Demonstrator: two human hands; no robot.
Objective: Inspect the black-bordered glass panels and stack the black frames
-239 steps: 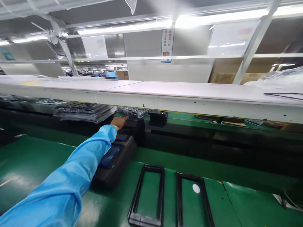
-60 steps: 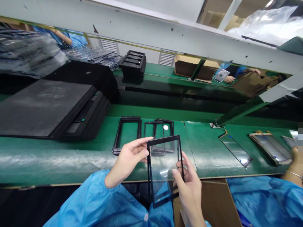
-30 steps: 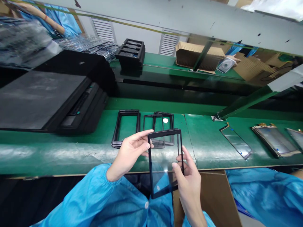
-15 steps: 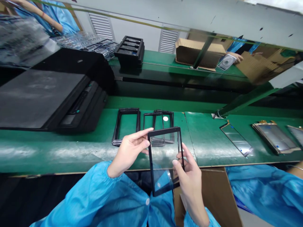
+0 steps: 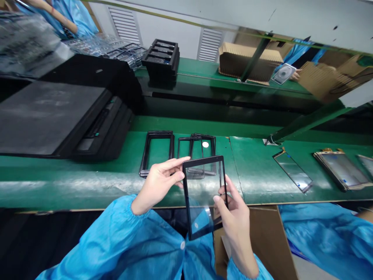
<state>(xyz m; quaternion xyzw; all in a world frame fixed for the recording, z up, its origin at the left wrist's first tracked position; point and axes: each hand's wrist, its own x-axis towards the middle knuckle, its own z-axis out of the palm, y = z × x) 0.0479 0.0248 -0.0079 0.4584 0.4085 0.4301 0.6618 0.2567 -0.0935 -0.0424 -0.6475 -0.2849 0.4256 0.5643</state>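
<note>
Both my hands hold a black-bordered clear touch panel (image 5: 204,160), tilted in front of my chest above the table's front edge. My left hand (image 5: 163,182) pinches its upper left edge between thumb and fingers. On the right side, my right hand (image 5: 233,214) grips the lower part, with the thumb on the front and the fingers behind. Through the clear middle I see my blue sleeve cloth and part of the table. Just beyond the panel lie black rectangular frames (image 5: 142,157) in a stack and several more overlapping frames (image 5: 179,149), one near a white round sticker (image 5: 205,144).
Stacked black foam trays (image 5: 52,116) fill the left of the green table (image 5: 247,175). To the right lie a single glass panel (image 5: 293,171) and a panel stack (image 5: 340,169). A green post (image 5: 309,120) rises behind them. A co-worker's blue sleeve (image 5: 329,229) is at right.
The view has shifted slightly. My hands keep the same hold on the touch panel, nearly still. Across the table, another person's hand has moved a white boxed item a little.
</note>
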